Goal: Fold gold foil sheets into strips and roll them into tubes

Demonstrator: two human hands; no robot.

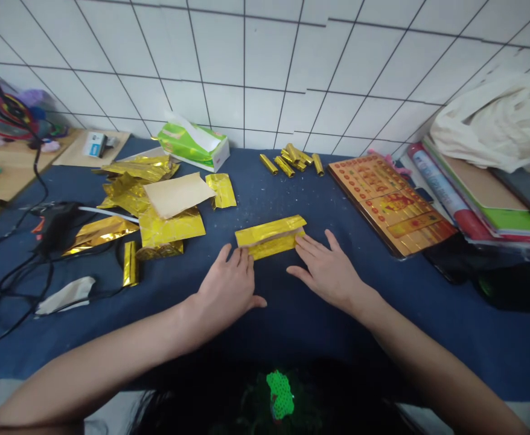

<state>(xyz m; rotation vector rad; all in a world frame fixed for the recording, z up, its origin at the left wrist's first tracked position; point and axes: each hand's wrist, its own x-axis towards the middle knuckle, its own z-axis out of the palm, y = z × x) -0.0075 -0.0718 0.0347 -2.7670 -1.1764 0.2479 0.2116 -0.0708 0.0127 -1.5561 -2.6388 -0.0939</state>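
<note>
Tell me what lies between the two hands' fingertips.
In the head view, folded gold paper lies between the left hand and right hand, on blue cloth.

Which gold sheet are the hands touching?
The folded gold strip in the middle: the left hand and right hand touch its ends. The other gold sheets lie farther left.

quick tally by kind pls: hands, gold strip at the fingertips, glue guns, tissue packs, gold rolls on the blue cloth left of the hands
Hands: 2 (left hand, right hand)
Gold strip: 1
Glue gun: 1
Tissue pack: 1
Gold roll: 1
Total: 6
</note>
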